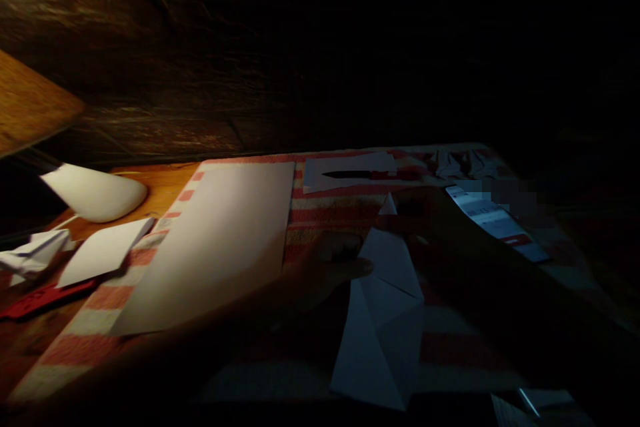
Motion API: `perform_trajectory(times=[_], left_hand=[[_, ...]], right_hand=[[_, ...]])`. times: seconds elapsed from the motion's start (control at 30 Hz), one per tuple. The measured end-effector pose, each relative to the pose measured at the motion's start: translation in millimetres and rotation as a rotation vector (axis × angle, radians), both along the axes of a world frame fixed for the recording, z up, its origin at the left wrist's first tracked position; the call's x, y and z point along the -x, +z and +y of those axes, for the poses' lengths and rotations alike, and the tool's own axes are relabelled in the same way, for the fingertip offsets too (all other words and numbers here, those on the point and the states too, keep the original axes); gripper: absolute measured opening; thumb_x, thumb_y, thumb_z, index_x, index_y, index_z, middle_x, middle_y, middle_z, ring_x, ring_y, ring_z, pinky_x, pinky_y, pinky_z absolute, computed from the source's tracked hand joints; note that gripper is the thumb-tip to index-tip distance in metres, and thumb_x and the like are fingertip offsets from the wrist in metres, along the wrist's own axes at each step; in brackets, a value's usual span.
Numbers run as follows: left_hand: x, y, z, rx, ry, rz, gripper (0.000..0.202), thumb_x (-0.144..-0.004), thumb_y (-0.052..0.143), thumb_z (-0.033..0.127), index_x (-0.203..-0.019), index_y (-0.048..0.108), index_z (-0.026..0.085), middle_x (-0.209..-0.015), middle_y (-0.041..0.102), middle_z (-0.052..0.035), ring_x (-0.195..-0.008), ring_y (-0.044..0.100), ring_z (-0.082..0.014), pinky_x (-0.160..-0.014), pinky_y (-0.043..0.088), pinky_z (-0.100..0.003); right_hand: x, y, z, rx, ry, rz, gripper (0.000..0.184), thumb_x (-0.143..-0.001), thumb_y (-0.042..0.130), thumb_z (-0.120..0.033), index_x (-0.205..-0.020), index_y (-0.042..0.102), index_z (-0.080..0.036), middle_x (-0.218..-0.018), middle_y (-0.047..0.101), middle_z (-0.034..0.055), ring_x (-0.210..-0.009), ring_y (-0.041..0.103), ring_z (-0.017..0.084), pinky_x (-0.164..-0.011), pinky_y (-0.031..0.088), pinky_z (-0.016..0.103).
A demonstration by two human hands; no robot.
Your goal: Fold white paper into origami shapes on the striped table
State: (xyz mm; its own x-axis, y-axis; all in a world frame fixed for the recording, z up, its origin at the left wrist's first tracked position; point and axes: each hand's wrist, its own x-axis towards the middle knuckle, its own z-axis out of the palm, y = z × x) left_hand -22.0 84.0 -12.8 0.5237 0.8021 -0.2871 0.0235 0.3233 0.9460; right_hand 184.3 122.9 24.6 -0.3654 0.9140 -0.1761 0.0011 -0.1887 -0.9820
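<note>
A partly folded sheet of white paper [387,320] with several creases is held up over the striped cloth. My left hand [343,259] grips its left edge, thumb lying on the near face. Higher up, my right hand [407,213] pinches the narrow pointed tip; deep shadow hides most of its fingers. Left of my hands lies a large blank white sheet [230,220]. Beyond them, a knife [350,175] with a dark blade and a reddish handle rests on a smaller paper [320,181].
A lamp with a white base [97,193] and an orange shade [35,103] lights the left side. Nearby are folded paper [37,255], a curved white sheet [107,250] and a red object [50,299]. A lit phone [493,220] lies right, below folded paper pieces [463,163]. A dark wall stands behind.
</note>
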Motion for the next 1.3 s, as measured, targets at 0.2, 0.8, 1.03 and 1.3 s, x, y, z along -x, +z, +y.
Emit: perform_trajectory(times=[0.2, 0.8, 1.03, 1.3], left_hand=[[0, 3.9, 1, -0.011, 0.01, -0.004, 0.026, -0.074, 0.078, 0.037, -0.076, 0.067, 0.014, -0.073, 0.064, -0.0032, -0.069, 0.059, -0.0154, -0.059, 0.041, -0.026], [-3, 1.1, 6, -0.071, -0.088, 0.139, 0.031, -0.079, 0.075, 0.044, -0.076, 0.072, 0.014, -0.073, 0.07, -0.0045, -0.063, 0.061, -0.0146, -0.056, 0.043, -0.024], [-5, -5.6, 9, 0.066, -0.038, -0.04, 0.029, -0.072, 0.083, 0.041, -0.076, 0.076, 0.014, -0.074, 0.074, -0.0045, -0.064, 0.065, -0.0143, -0.06, 0.049, -0.025], [-5, -2.0, 9, 0.115, -0.028, -0.075, 0.025, -0.072, 0.084, 0.038, -0.077, 0.077, 0.014, -0.076, 0.075, -0.0053, -0.065, 0.067, -0.016, -0.065, 0.051, -0.028]], right_hand=[[0, -6.3, 2, -0.003, -0.017, 0.032, 0.026, -0.064, 0.09, -0.033, -0.07, 0.071, -0.018, -0.066, 0.066, -0.001, -0.06, 0.059, 0.012, -0.058, 0.047, 0.026], [7, -2.2, -3, -0.053, -0.017, -0.057, 0.025, -0.066, 0.086, -0.032, -0.067, 0.065, -0.018, -0.066, 0.064, -0.0009, -0.058, 0.056, 0.012, -0.053, 0.043, 0.026], [7, -5.1, -2, -0.069, 0.009, -0.077, 0.024, -0.069, 0.084, -0.034, -0.069, 0.066, -0.018, -0.071, 0.066, 0.0007, -0.062, 0.059, 0.014, -0.057, 0.046, 0.027], [7, -0.3, -2, -0.111, -0.009, -0.103, 0.028, -0.068, 0.085, -0.039, -0.07, 0.067, -0.018, -0.068, 0.064, 0.0, -0.06, 0.056, 0.013, -0.054, 0.043, 0.025]])
